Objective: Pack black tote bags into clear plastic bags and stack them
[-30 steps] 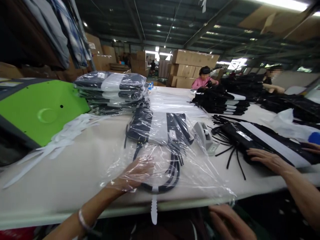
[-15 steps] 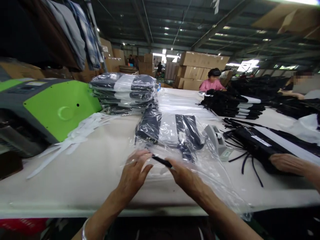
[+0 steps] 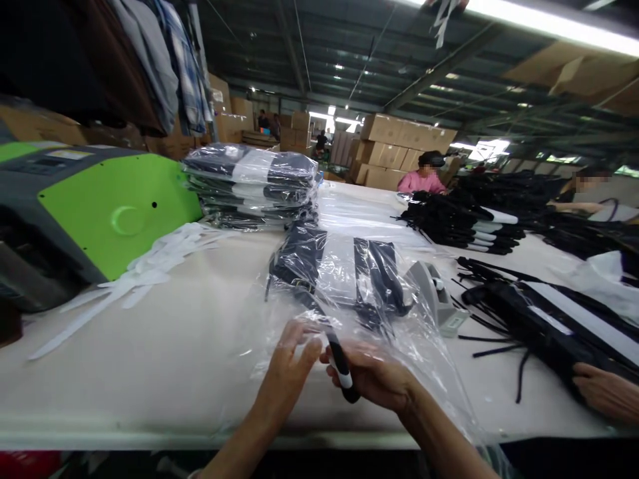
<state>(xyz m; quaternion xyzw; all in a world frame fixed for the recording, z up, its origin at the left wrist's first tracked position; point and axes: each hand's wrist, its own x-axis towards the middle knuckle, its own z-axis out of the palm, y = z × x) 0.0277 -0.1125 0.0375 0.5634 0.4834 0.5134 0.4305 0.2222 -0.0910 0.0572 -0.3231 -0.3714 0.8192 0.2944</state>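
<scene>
A clear plastic bag (image 3: 349, 293) lies on the pale table (image 3: 164, 332) with a folded black-and-white garment (image 3: 344, 269) inside it. My left hand (image 3: 289, 369) and my right hand (image 3: 372, 376) meet at the bag's near open end. Black straps (image 3: 341, 364) with a white band come out of the bag, and my right hand is closed on them. My left hand's fingers are bent and pinch the plastic edge beside the straps.
A green and grey machine (image 3: 84, 213) stands at the left, with white strips (image 3: 144, 269) in front. A stack of bagged garments (image 3: 252, 186) sits behind. A tape dispenser (image 3: 436, 293) lies right of the bag. Another person's hand (image 3: 606, 392) rests on black garments (image 3: 549, 319).
My hands have drawn closer to me and together at the bag's mouth. My right hand has closed on the black straps and pulled them toward the table edge.
</scene>
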